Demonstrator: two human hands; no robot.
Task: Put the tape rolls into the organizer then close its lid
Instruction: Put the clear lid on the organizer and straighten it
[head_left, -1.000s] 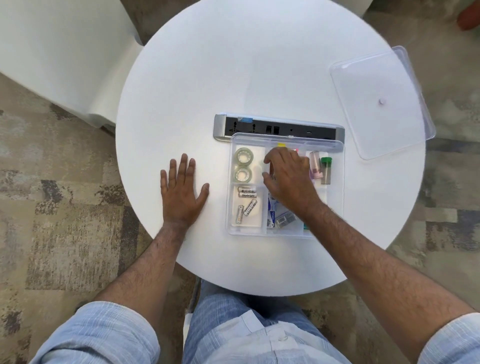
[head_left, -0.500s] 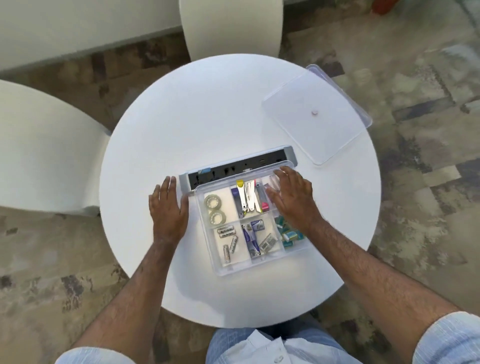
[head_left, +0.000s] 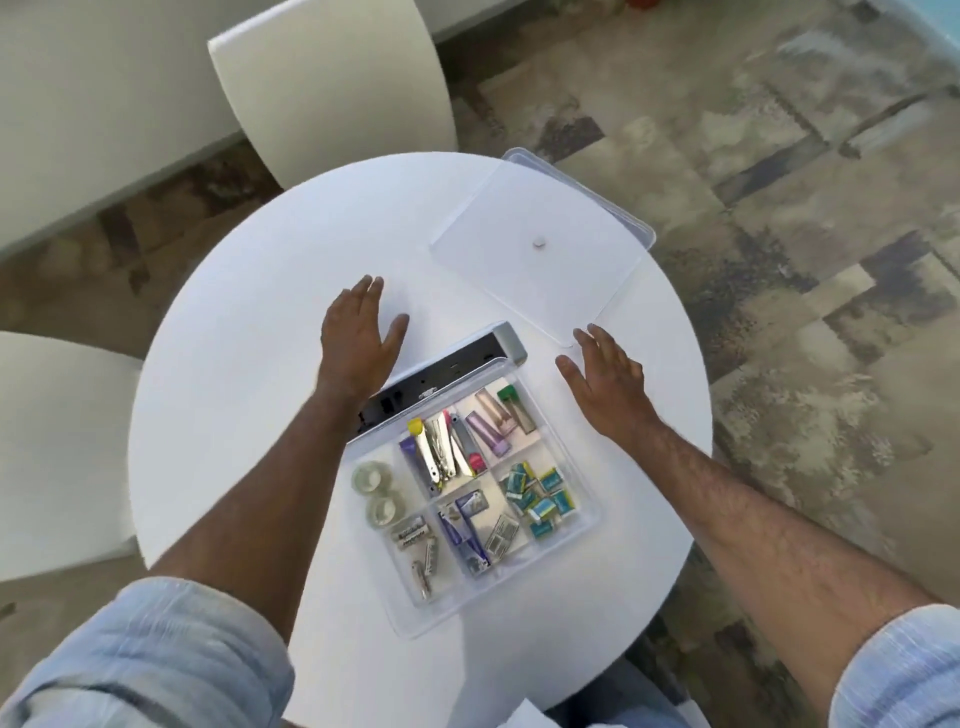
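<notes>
Two clear tape rolls (head_left: 378, 492) lie in the left compartment of the clear organizer (head_left: 586, 478), which stands open on the round white table (head_left: 249, 395). Its clear lid (head_left: 540, 270) lies flat at the far right of the table, partly over the edge. My left hand (head_left: 358, 335) is open above the table, beyond the organizer's far left corner. My right hand (head_left: 605, 376) is open to the right of the organizer, fingertips close to the lid's near corner. Neither hand holds anything.
A grey and black power strip (head_left: 457, 364) lies along the organizer's far side, under my left forearm. Other compartments hold batteries, clips, small tubes and green packets. White chairs (head_left: 332, 83) stand beyond and to the left of the table.
Both hands have left the organizer and moved away from me, the right one toward the lid. The camera view has tilted and shifted.
</notes>
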